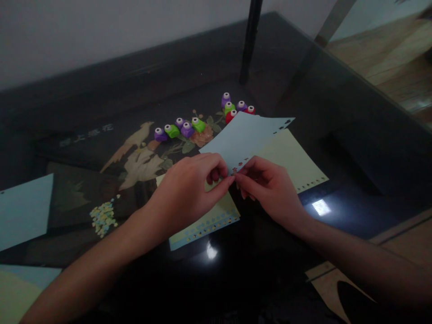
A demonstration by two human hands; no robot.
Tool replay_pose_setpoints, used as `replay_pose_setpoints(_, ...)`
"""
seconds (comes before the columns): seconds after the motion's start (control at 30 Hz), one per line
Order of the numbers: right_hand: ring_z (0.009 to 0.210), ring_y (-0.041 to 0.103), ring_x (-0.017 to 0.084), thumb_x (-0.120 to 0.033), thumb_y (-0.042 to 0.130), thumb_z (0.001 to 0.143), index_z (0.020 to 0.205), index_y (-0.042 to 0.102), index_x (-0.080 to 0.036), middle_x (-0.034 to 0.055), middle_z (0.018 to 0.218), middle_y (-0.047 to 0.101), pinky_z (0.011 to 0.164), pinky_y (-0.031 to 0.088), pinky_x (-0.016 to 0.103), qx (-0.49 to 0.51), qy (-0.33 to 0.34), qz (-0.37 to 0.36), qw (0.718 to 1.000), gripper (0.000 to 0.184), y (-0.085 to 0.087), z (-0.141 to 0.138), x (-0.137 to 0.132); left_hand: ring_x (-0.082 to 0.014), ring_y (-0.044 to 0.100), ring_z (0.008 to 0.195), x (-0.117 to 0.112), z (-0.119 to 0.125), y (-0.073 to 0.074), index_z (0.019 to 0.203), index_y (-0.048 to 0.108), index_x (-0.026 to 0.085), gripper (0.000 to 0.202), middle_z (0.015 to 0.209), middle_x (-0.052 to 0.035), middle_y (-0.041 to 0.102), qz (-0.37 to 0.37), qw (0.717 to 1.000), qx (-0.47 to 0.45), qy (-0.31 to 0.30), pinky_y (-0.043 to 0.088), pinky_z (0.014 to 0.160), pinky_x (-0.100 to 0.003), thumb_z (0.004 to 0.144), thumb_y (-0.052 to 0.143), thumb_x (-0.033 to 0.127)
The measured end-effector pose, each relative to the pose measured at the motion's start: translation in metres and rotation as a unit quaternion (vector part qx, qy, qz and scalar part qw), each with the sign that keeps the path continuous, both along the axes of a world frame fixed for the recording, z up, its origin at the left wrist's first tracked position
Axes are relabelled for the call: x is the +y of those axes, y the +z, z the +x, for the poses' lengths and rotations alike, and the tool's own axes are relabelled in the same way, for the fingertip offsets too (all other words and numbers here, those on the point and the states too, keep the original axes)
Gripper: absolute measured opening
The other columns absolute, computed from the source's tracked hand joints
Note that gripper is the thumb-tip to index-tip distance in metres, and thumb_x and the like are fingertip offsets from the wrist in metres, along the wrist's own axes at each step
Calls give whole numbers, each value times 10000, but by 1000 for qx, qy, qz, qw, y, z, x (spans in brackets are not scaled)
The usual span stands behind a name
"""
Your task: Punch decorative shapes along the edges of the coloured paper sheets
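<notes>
A light blue paper sheet is raised at its near edge, where small shapes are punched through. My left hand is closed, thumb and fingers pinching that edge. Right beside it, my right hand pinches the same edge, the fingertips of both hands almost touching. Whether a tiny cut-out sits between the fingertips is too small to tell. Under the blue sheet lies a pale yellow sheet with a row of punched holes. Below my left hand, a yellow sheet overlaps a blue one, both with punched edges.
Several purple, green and red craft punches stand on the dark glass table beyond the papers. A heap of tiny paper cut-outs lies left of my left forearm. More blue paper is at the far left. A black post rises behind.
</notes>
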State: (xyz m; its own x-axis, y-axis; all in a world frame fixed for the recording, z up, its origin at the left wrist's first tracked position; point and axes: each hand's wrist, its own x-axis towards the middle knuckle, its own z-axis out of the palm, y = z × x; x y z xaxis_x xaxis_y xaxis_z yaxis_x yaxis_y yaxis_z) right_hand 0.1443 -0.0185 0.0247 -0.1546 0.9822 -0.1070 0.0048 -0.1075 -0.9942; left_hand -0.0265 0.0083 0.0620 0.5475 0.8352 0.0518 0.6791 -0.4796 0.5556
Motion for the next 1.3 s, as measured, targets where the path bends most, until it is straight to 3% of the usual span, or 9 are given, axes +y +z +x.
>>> replay_pose_setpoints(0.6,491,491,72,-338,680,768,734,572,-186,-45,598,551,451,369,222,-6,16,0,1000,190,2,2,2,-141,541,635,-1,2,-1,758,553,190,78,671,12,574,27,999,-13,-22,358,612,-264,831,525,190)
replay_pose_setpoints(0.93,523,501,75,-238,647,785,718,583,-172,-42,602,558,488,386,223,-55,47,28,997,114,3,6,4,-146,527,648,-1,1,-4,783,545,186,72,704,4,587,53,997,28,-49,345,643,-283,849,516,191)
replay_pose_setpoints(1.3,523,494,74,-230,621,785,704,577,-158,-34,598,557,477,384,215,-86,59,43,994,117,3,8,4,-152,535,686,-4,-1,-4,840,556,169,95,751,-6,598,89,990,65,-87,385,708,-299,894,480,185)
